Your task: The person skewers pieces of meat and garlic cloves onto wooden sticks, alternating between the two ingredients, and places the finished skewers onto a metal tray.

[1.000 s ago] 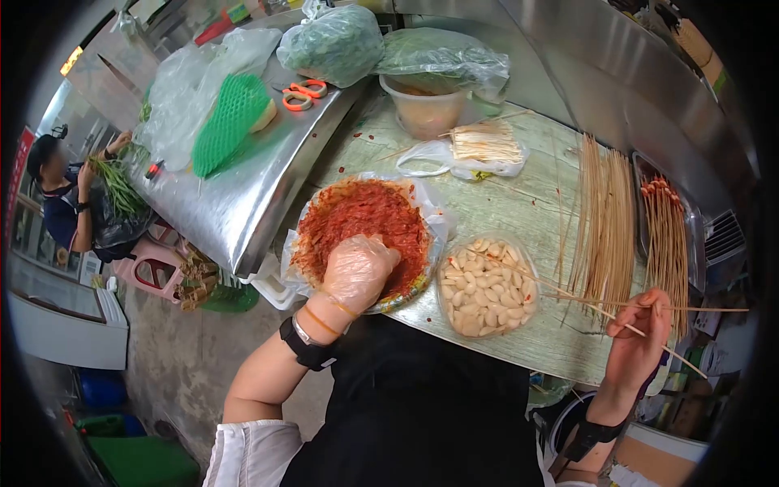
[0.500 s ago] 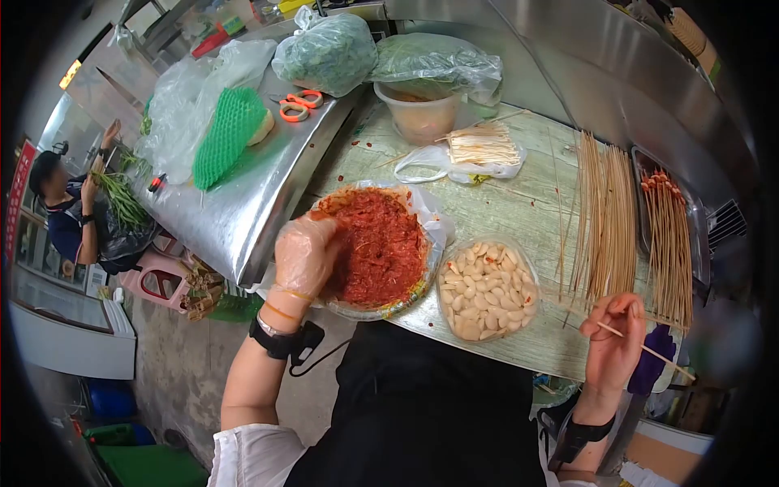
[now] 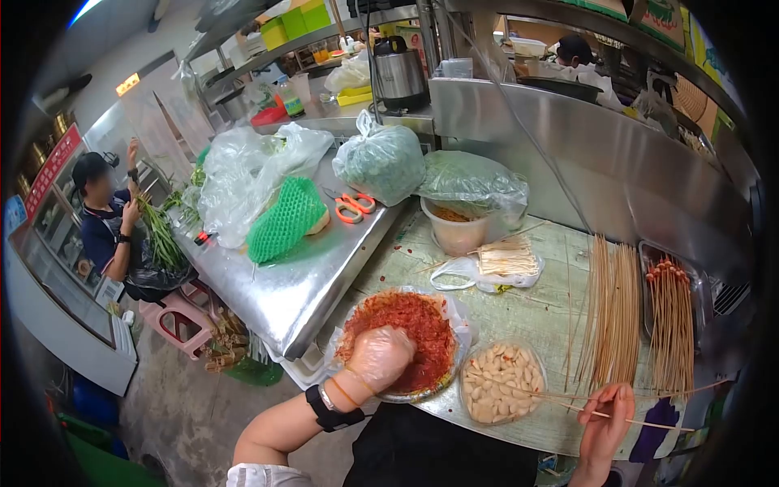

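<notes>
My left hand (image 3: 381, 357), in a clear plastic glove, is pressed into the red minced mixture (image 3: 418, 318) in a lined bowl; its fingertips are buried and hidden. At the right, my right hand (image 3: 604, 410) has its fingers pinched round a thin wooden skewer (image 3: 649, 424), which points left over the tub of pale cloves (image 3: 501, 390). Beyond that hand lies a broad row of bare skewers (image 3: 610, 308). A metal tray (image 3: 645, 280) holds skewers with small red pieces at their ends.
Behind the bowl are a plastic tub (image 3: 454, 234), bundled short sticks (image 3: 507, 258) and bagged greens (image 3: 471, 180). Orange-handled scissors (image 3: 355, 208) and green foam netting (image 3: 286, 221) lie on the steel counter (image 3: 324, 272). Another person (image 3: 105, 215) holds leafy stalks at the far left.
The view has tilted up, showing more shelves. My left hand has moved from the bowl's left edge into the mixture. My right hand still holds the skewer.
</notes>
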A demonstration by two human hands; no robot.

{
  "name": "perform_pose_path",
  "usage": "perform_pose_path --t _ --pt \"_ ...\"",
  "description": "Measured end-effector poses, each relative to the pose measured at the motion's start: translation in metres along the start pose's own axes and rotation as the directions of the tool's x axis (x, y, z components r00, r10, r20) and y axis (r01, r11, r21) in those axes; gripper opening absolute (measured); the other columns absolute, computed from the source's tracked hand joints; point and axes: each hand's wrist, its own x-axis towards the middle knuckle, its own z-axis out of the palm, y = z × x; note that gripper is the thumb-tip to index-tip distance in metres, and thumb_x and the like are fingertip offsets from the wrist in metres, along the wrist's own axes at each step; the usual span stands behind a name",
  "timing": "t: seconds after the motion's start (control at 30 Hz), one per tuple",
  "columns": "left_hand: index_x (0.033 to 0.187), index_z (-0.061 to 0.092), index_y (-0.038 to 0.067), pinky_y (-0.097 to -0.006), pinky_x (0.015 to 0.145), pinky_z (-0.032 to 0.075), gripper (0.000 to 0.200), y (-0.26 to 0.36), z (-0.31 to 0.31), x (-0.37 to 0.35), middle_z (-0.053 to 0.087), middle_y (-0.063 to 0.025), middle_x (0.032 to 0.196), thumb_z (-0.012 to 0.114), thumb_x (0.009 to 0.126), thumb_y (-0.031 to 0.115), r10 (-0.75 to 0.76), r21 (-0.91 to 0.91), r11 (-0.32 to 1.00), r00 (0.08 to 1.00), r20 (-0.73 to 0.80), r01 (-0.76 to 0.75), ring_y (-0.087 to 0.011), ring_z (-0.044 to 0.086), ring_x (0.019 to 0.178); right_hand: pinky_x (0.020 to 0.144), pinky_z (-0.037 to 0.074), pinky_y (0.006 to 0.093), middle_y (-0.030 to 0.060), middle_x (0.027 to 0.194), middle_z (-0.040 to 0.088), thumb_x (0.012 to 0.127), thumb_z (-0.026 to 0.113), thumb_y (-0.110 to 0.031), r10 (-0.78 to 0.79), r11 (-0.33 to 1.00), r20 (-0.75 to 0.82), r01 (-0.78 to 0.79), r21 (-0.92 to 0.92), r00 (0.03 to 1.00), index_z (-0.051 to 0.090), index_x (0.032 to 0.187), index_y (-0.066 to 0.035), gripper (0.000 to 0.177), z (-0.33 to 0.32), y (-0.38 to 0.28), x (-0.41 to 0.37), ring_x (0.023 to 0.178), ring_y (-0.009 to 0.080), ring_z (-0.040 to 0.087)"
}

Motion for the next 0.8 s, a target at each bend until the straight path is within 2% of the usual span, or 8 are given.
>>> perform_pose_path --t 0.3,0.4,0.47,0.53,0.6,0.67,0.73,0.8 --pt "0.073 0.061 0.005 -0.0406 0.059 0.051 0.007 -0.032 0.014 -0.018 0.060 -0.0145 0.069 0.056 0.071 0.009 -0.215 -0.068 0.974 0.976 0.020 0.216 -0.0309 0.062 0.065 0.040 0.035 0.0211 0.0026 0.064 0.045 0.099 0.038 -0.027 0.000 0.999 -0.050 -0.001 -0.037 0.999 0.041 0.080 -0.008 0.027 -0.014 0.003 0.001 0.045 0.0084 0.041" --pt "0.077 0.061 0.003 -0.0392 0.061 0.052 0.008 -0.044 0.011 -0.019 0.062 -0.0156 0.069 0.056 0.073 0.007 -0.266 -0.415 0.885 0.960 -0.082 0.210 -0.0329 0.062 0.067 0.042 0.038 0.0209 0.0029 0.068 0.045 0.099 0.038 -0.027 -0.021 0.998 0.115 0.028 -0.058 0.993 0.043 0.082 -0.007 0.027 -0.025 0.001 0.009 0.049 0.0085 0.044" --pt "0.083 0.061 0.002 -0.0337 0.062 0.053 0.011 -0.045 0.002 -0.018 0.064 -0.0134 0.069 0.052 0.077 0.004 -0.411 -0.773 0.492 0.889 0.200 0.401 -0.0268 0.064 0.066 0.043 0.039 0.0232 0.0058 0.070 0.048 0.098 0.039 -0.027 -0.050 0.994 0.066 0.056 -0.093 0.997 0.044 0.082 -0.005 0.028 -0.005 -0.005 0.007 0.049 0.0113 0.046" --pt "0.089 0.062 0.000 -0.0275 0.060 0.053 0.019 -0.040 -0.021 -0.016 0.062 -0.0057 0.071 0.045 0.081 -0.001 -0.379 -0.853 0.058 0.802 0.461 0.518 -0.0126 0.062 0.065 0.044 0.041 0.0256 0.0086 0.071 0.050 0.097 0.040 -0.027 -0.073 0.988 0.013 0.074 -0.139 0.997 0.046 0.083 -0.002 0.029 0.005 -0.011 0.010 0.050 0.0141 0.049" --pt "0.088 0.062 -0.002 -0.0280 0.059 0.053 0.016 -0.040 -0.007 -0.021 0.061 -0.0057 0.073 0.046 0.083 0.000 -0.366 -0.904 -0.035 0.837 0.408 0.425 -0.0132 0.061 0.065 0.046 0.043 0.0214 0.0053 0.078 0.049 0.098 0.042 -0.027 -0.132 0.976 0.177 0.159 -0.148 0.975 0.047 0.086 -0.005 0.026 0.003 -0.011 0.011 0.059 0.0101 0.050" --pt "0.091 0.059 -0.003 -0.0270 0.056 0.053 0.013 -0.040 -0.004 -0.022 0.061 -0.0062 0.072 0.048 0.087 0.001 -0.393 -0.867 -0.122 0.778 0.490 0.484 -0.0124 0.059 0.061 0.044 0.042 0.0214 0.0039 0.073 0.049 0.096 0.045 -0.026 -0.065 0.976 0.089 0.082 -0.201 0.994 0.047 0.083 -0.005 0.025 -0.003 -0.010 0.010 0.058 0.0100 0.050" --pt "0.097 0.056 -0.002 -0.0253 0.052 0.051 0.013 -0.035 0.009 -0.023 0.060 -0.0065 0.070 0.048 0.092 0.006 -0.417 -0.870 -0.361 0.777 0.472 0.335 -0.0113 0.056 0.055 0.045 0.042 0.0219 0.0046 0.069 0.049 0.096 0.046 -0.029 -0.060 0.963 0.142 0.094 -0.253 0.988 0.049 0.085 -0.003 0.028 -0.003 -0.014 0.013 0.054 0.0115 0.049" --pt "0.101 0.056 -0.001 -0.0246 0.052 0.049 0.021 -0.030 0.009 -0.026 0.061 -0.0053 0.075 0.050 0.094 0.018 -0.422 -0.932 -0.259 0.839 0.345 0.253 -0.0104 0.056 0.057 0.060 0.052 0.0302 0.0104 0.078 0.059 0.098 0.040 -0.031 -0.049 0.960 0.165 0.093 -0.266 0.985 0.054 0.092 0.003 0.037 0.003 -0.019 0.010 0.065 0.0173 0.060"
